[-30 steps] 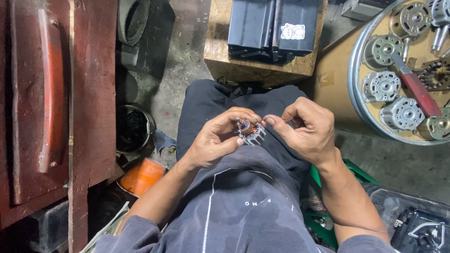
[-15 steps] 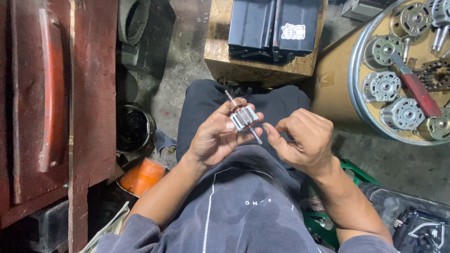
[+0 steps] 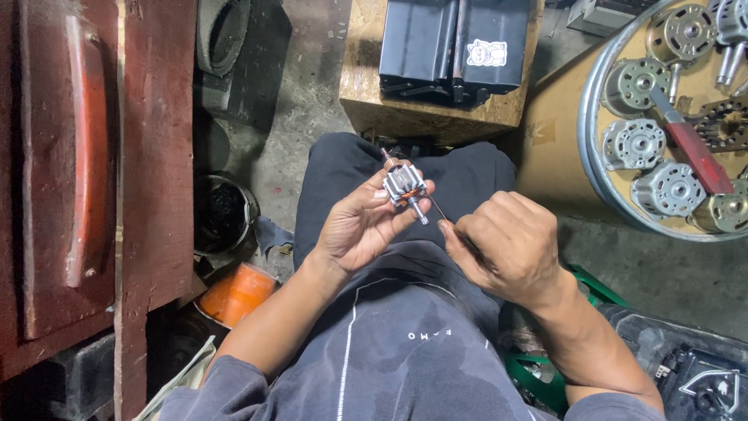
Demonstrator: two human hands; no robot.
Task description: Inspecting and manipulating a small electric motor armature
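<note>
Holding a small motor rotor (image 3: pixel 405 185) in my left hand (image 3: pixel 360 228), I see my fingers wrapped tight around it, over my lap. My right hand (image 3: pixel 506 248) sits just beside the rotor, fingers pinched together on a thin wire (image 3: pixel 439 209) that reaches the rotor's shaft. Far to the right of the rotor, a round tray (image 3: pixel 592 168) holds more motor parts.
</note>
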